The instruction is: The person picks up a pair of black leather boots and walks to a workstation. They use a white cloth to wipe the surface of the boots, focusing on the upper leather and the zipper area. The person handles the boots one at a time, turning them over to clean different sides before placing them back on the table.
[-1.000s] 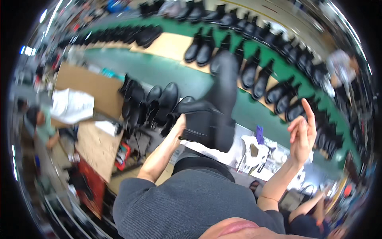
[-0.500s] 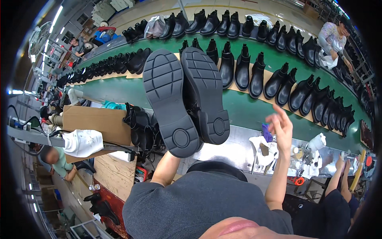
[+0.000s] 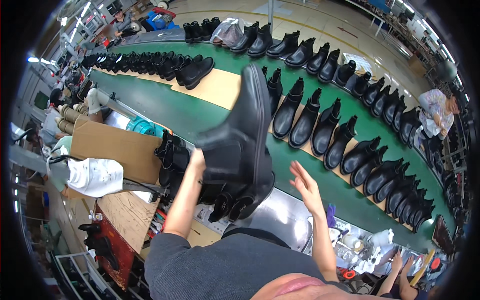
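At far left a stained white cloth (image 3: 95,177) hangs over a metal arm (image 3: 32,159), and below it a few black boots (image 3: 102,250) sit on a red surface (image 3: 124,272). Beside them stand a brown cardboard panel (image 3: 117,150) and a wooden board (image 3: 122,212), with a teal machine part (image 3: 145,126) behind the panel. More black boots cluster just right of the panel.

The left hand (image 3: 196,161) grips a black Chelsea boot (image 3: 235,132) by its shaft; the fingers are mostly hidden behind the leather. The boot is held up in front of the person, toe upward, sole edge facing right. Below it, other black boot parts show, partly covered; I cannot tell whether that hand also holds them.

The right hand (image 3: 306,187) is raised apart from the boot, holding nothing, its fingers extended. Beyond it, a long row of black ankle boots (image 3: 327,132) stands on tan cardboard along the green surface (image 3: 155,100). At lower right are a whitish bottle (image 3: 382,237) and a co-worker's hands (image 3: 396,262).
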The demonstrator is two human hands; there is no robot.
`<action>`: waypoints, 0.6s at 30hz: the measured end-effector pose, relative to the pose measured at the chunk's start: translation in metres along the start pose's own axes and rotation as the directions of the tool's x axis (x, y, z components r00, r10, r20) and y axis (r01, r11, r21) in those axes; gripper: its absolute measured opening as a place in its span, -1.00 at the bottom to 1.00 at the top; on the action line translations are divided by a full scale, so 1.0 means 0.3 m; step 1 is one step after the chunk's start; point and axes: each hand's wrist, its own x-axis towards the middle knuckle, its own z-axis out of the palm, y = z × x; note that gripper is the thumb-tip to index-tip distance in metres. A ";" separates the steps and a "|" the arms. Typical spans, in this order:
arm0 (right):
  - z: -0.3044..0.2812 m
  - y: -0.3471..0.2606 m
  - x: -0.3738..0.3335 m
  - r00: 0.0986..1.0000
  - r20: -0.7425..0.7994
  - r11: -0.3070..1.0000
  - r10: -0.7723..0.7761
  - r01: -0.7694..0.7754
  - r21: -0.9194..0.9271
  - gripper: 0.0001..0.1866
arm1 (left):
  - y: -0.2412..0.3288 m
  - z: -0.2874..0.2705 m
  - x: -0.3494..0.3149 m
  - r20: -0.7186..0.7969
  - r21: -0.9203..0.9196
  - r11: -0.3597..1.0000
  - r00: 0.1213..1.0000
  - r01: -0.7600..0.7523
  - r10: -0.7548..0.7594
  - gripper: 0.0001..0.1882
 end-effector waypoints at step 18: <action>-0.007 0.535 -0.409 0.753 -0.232 0.241 0.615 -0.459 -0.855 0.05 | 0.218 -0.331 1.227 -0.295 0.611 -0.513 0.775 0.603 0.559 -0.30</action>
